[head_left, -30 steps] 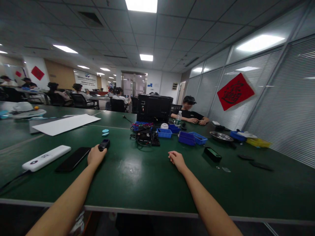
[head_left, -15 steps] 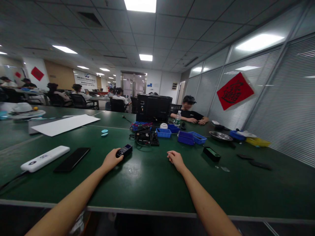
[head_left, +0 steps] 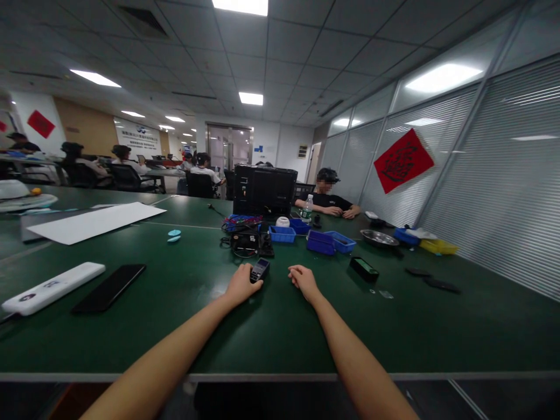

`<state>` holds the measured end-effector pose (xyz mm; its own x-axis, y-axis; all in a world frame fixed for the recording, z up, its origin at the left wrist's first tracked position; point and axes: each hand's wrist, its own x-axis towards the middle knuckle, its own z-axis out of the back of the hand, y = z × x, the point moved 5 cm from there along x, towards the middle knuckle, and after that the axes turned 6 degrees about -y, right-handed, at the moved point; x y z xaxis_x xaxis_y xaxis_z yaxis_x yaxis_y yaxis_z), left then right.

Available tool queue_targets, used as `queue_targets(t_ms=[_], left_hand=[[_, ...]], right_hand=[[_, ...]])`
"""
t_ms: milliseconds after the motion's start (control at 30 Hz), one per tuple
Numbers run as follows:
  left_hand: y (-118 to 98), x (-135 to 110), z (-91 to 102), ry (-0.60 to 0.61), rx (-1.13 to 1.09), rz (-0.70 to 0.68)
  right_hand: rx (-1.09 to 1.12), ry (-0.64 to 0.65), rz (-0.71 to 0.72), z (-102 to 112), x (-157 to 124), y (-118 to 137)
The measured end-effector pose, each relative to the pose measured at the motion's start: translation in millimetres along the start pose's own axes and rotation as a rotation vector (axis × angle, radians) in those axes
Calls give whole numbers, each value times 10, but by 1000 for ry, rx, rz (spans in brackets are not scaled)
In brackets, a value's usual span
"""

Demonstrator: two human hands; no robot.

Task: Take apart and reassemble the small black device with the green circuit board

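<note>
My left hand (head_left: 242, 284) is closed round a small black handheld device (head_left: 259, 269) with a lit screen and holds it low over the green table (head_left: 219, 326). My right hand (head_left: 303, 280) rests on the table just right of the device, its fingers loosely curled and holding nothing, a short gap away. A tangle of black gear and cables (head_left: 245, 241) lies just beyond the device.
A black phone (head_left: 108, 287) and a white bar-shaped device (head_left: 51, 287) lie at the left. Blue bins (head_left: 326, 241), a black box (head_left: 363, 269), a metal dish (head_left: 378, 237) and a black case (head_left: 263, 191) stand farther off. A person (head_left: 328, 198) sits across the table.
My left hand has carried the black device from beside the phone rightward to the middle, close to my right hand. The right hand has stayed put.
</note>
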<state>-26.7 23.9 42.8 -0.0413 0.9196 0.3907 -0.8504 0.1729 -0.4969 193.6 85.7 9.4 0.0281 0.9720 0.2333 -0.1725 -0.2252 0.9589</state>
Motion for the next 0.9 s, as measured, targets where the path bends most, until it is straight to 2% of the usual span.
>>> queue_targets(t_ms=[200, 300, 400, 533, 633, 767, 900], left_hand=[[-235, -2, -338, -75, -73, -16], [-267, -15, -433, -49, -137, -84], [-281, -29, -461, 2, -167, -163], [-338, -57, -444, 47, -179, -282], [-374, -74, -431, 77, -177, -318], [-377, -76, -421, 115, -164, -292], [-328, -60, -402, 111, -225, -231]], right_hand=[[-196, -28, 45, -8, -36, 47], [-410, -142, 142, -26, -138, 206], [-556, -228, 206, -121, -303, 407], [-757, -205, 265, -334, -475, 566], [-901, -169, 247, -409, -498, 545], [-982, -121, 152, -332, -413, 459], [-1003, -164, 64, -91, -275, 407]])
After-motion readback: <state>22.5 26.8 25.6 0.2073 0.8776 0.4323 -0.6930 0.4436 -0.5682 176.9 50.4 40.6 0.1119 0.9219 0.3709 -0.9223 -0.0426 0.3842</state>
